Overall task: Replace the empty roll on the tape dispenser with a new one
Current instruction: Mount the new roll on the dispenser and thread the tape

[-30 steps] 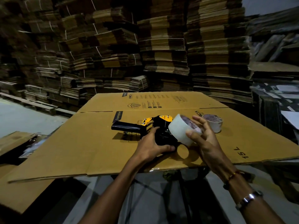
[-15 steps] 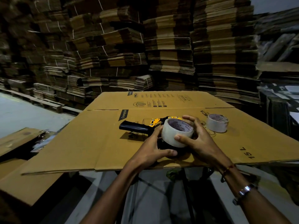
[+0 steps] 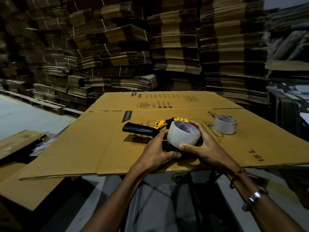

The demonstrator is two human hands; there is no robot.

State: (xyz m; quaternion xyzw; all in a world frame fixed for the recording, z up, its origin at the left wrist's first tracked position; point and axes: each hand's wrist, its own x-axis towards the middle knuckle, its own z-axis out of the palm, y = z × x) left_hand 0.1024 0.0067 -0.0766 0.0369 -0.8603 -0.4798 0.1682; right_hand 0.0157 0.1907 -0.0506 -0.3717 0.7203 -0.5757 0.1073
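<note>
- On the dispenser's hub side, near the front edge of the cardboard-covered bench (image 3: 100, 144): new tape roll (image 3: 183, 135), whitish, printed core facing up. A second ago it was held tilted, off to the right of the tool; it has since been brought over the tool and laid flat on it.
- Right hand (image 3: 205, 148): fingers and thumb curled round the roll's rim, clamped on it.
- Left hand (image 3: 155, 152): wrapped round the dispenser's black body, thumb beneath; it has kept this grip throughout.
- Tape dispenser (image 3: 140, 130): black handle pointing left, yellow plates at the head, lying on its side. Whether the roll is fully seated on the hub cannot be told; the hands hide the joint.
- Second roll (image 3: 225, 124): standing on the bench to the right, apart from the hands, wall thin. Judged to be the removed empty one.
- Stage, as judged: mounting under way; threading the tape end is still to come.
- Surround: stacked flattened cartons (image 3: 167, 47) behind.
</note>
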